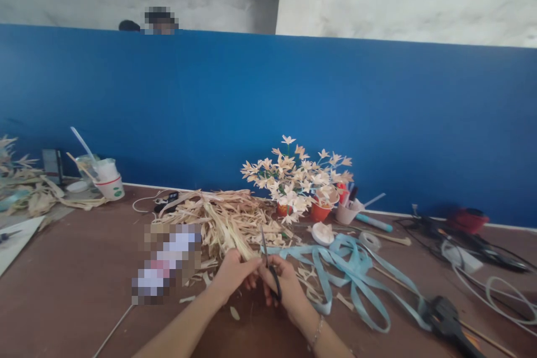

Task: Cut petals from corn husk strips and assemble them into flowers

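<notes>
Fingers of my left hand [233, 275] curl in toward the thumb, nearly closed, and whether they pinch anything I can't tell: the tips tuck in against my right hand [287, 282]. That one wraps around the scissors [274, 284], dark handle low in the grip, blades poking up past the thumb toward the far edge of the table [84, 302], leaning slightly left. And here's the line that matters: the bundle of pale dried strips [224, 226] lies just beyond my left fingers, its long axis slanting from the left, near the table's far edge, down rightward to my hands. So my left hand is the nearer, seeming to meet the bundle's near end, though contact is hard to confirm. The blades stand just right of that end, across the bundle's line rather than along it. Blue ribbon [352, 260] sprawls off to the right.
</notes>
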`<state>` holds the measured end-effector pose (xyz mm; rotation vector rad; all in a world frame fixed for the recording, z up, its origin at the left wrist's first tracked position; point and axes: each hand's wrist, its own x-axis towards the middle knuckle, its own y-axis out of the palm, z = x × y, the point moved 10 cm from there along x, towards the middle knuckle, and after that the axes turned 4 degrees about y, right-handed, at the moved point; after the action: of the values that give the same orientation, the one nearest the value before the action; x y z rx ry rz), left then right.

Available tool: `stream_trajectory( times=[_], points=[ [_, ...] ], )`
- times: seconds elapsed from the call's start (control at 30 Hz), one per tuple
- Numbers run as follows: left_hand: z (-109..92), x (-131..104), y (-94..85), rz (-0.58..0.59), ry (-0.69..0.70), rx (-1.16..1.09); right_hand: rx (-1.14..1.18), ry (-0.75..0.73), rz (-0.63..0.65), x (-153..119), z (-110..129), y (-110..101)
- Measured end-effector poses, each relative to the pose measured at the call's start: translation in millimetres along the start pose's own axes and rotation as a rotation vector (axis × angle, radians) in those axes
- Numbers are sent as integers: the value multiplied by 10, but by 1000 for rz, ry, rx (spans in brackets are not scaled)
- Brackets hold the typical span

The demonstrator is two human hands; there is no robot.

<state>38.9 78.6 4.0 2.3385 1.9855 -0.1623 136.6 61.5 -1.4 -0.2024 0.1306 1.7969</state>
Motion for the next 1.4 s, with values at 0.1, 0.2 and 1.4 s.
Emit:
stream_trajectory(
  times=[0.1,0.2,1.4],
  points=[
    [18,-7,34,44,-27,-25,18,14,12,-4,-23,-1],
    [9,-5,33,55,-36,-93,89,22,8,-1,-46,-18],
    [-207,-42,-522,-407,92,55,-196,105,191,-34,-229,240]
  ],
)
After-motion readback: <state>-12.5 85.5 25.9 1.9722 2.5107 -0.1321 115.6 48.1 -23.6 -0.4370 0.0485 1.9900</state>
